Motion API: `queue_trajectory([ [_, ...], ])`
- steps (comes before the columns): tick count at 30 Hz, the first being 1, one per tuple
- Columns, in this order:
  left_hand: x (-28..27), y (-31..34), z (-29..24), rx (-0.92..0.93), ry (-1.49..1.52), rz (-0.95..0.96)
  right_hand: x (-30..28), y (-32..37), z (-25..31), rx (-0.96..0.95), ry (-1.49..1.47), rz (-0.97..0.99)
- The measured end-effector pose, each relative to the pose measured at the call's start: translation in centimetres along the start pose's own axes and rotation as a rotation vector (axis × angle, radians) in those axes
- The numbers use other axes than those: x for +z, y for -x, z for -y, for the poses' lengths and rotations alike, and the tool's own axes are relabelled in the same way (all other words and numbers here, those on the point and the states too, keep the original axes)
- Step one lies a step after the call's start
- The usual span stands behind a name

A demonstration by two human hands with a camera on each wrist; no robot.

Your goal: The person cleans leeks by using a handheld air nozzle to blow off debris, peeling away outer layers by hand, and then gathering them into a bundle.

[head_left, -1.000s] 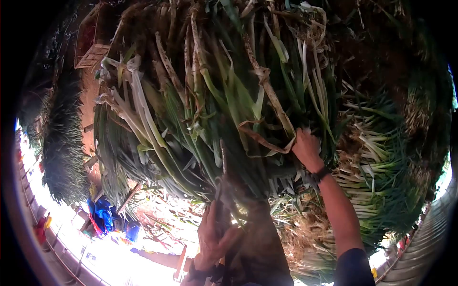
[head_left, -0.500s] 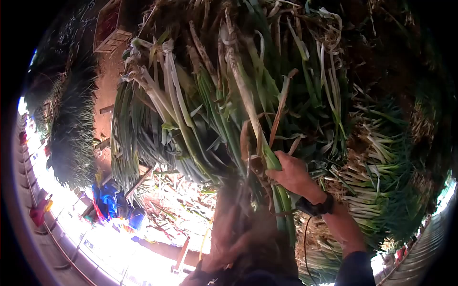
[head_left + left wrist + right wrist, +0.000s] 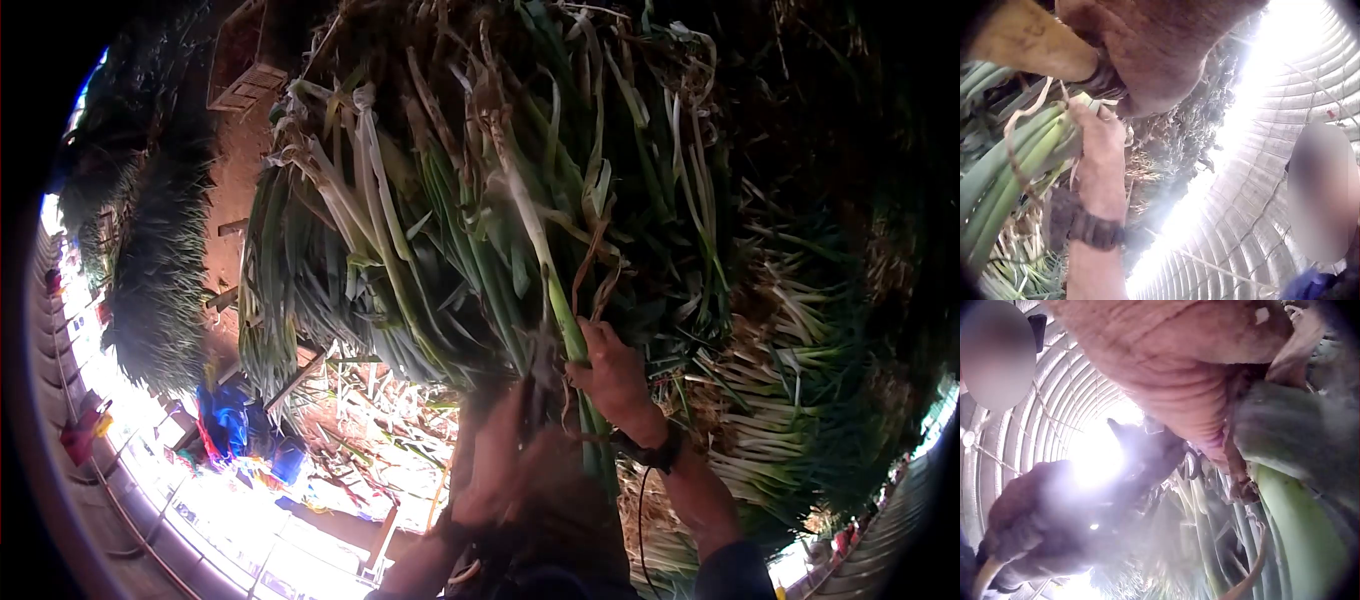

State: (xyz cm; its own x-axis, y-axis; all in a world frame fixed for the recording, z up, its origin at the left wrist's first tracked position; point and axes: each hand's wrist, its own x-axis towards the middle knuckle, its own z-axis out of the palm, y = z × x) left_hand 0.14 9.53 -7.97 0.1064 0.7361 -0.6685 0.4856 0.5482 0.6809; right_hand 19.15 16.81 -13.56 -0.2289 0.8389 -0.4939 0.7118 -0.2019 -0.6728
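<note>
Head view: heap of green onions (image 3: 420,200), large, leaves and pale shafts mixed. One stalk (image 3: 548,290), pale above and green below, runs down the front of the heap into my right hand (image 3: 612,372), whose fingers curl round it at the heap's lower edge. My left hand (image 3: 497,462), blurred, sits just below the heap beside the right; I cannot tell its grip. Wristband (image 3: 655,452), dark, on my right wrist. Blue cloth (image 3: 225,420), below and left of the heap. Left wrist view: right hand (image 3: 1102,156) wraps green stalks (image 3: 1010,169) with a dry strand looped over them; left hand (image 3: 1154,50) close above, grip unclear. Right wrist view: right hand (image 3: 1185,381) clasps the thick green stalk (image 3: 1297,512); left hand (image 3: 1054,519), backlit and blurred, lies apart from it.
</note>
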Motion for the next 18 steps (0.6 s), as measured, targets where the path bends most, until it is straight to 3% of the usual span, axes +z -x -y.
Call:
queue_trajectory([
  [3, -1.1, -5.8, -1.5, -0.113, 0.094, -0.027, -0.2, -0.1, -1.6, 0.048, 0.033, 0.016],
  [5, -1.2, -9.7, -0.6, 0.024, 0.045, -0.143, -0.6, -0.3, -2.2, -0.004, -0.039, -0.029],
  [9, -2.1, -14.7, 0.4, 0.053, 0.025, -0.288, -0.6, -0.8, -4.5, 0.004, -0.254, -0.037],
  [11, -3.4, -14.4, -1.5, -0.013, 0.132, -0.180, -0.7, -1.1, -5.2, 0.068, -0.326, 0.011],
  [14, -1.7, -9.4, -1.6, 0.022, 0.187, -0.173, -0.4, -1.5, -7.0, 0.227, -0.527, 0.129],
  [17, 1.1, -2.2, 1.6, 0.023, 0.010, -0.089, 0.6, -2.5, -8.7, 0.352, -0.772, 0.189],
  [18, 1.4, -0.3, 1.7, 0.016, -0.064, 0.040, 1.0, -2.7, -9.0, 0.404, -0.894, 0.201],
])
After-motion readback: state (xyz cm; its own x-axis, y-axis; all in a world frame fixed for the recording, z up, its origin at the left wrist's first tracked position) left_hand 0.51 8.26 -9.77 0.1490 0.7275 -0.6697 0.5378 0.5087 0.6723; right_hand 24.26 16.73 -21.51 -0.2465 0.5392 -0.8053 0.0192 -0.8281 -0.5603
